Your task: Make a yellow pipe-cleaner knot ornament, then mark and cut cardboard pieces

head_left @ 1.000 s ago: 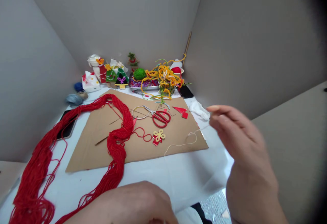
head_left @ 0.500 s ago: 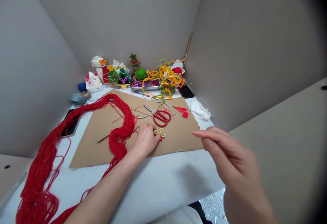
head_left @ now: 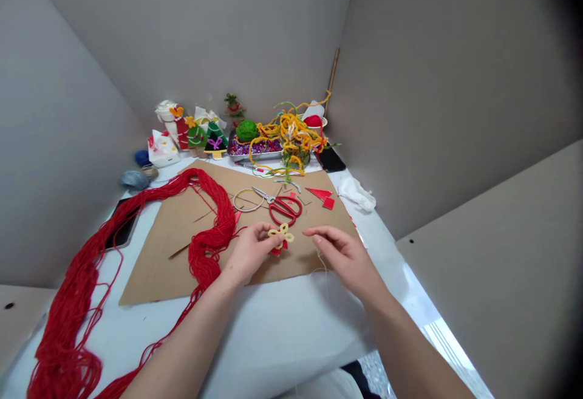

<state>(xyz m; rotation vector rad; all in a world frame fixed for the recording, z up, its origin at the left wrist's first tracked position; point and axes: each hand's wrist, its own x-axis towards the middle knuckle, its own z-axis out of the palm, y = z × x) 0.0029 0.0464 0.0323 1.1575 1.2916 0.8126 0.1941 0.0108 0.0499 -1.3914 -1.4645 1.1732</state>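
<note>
My left hand [head_left: 249,248] rests on the brown cardboard sheet [head_left: 182,247] and pinches a small yellow knot ornament [head_left: 281,235] with a red piece under it. My right hand [head_left: 342,254] hovers just right of the ornament, fingers bent and close together; a thin pale thread [head_left: 322,268] hangs below them, so it seems to pinch that thread. A thick bundle of red cord [head_left: 207,232] runs across the cardboard to the left of my left hand. Red-handled scissors [head_left: 282,208] lie just beyond the ornament.
A wire ring [head_left: 247,200], red felt scraps [head_left: 322,197] and a white cloth [head_left: 359,194] lie past the hands. Felt figures [head_left: 195,132], a bead tray [head_left: 255,149], a green ball [head_left: 246,130] and tangled orange cord [head_left: 291,135] crowd the back. A dark tablet [head_left: 119,229] lies left.
My left hand reached forward from the near edge to the yellow ornament and took hold of it. My right hand came down from the right, with the thread, to beside the ornament.
</note>
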